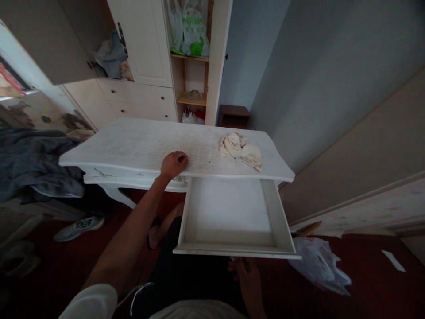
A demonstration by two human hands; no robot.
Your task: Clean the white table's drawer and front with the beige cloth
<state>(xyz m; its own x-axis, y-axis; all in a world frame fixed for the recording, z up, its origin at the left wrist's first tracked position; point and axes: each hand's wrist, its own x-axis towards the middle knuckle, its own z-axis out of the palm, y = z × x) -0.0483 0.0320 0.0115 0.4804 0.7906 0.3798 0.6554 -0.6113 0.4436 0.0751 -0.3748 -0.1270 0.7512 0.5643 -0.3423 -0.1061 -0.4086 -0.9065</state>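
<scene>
A white desk [142, 141] with a smudged, worn top stands before me. Its drawer [232, 208] is pulled far out toward my body, with a bare white bottom and a few dark specks. My left hand [174, 164] rests on the desktop near the front edge, left of the drawer, its fingers curled; a dark spot shows between them, too unclear to name. Below the drawer's front panel, my right hand [245, 277] has its fingers bent round the small drawer knob [232, 258], partly hidden by the panel. A crumpled cream cloth [241, 149] lies on the desktop's right side.
Behind the desk stands a white wardrobe [142, 40] with open doors and plastic bags [194, 31] on a shelf. Dark clothing [36, 164] is heaped at left, above a shoe [79, 228]. A plastic bag [320, 263] lies on the red floor at right.
</scene>
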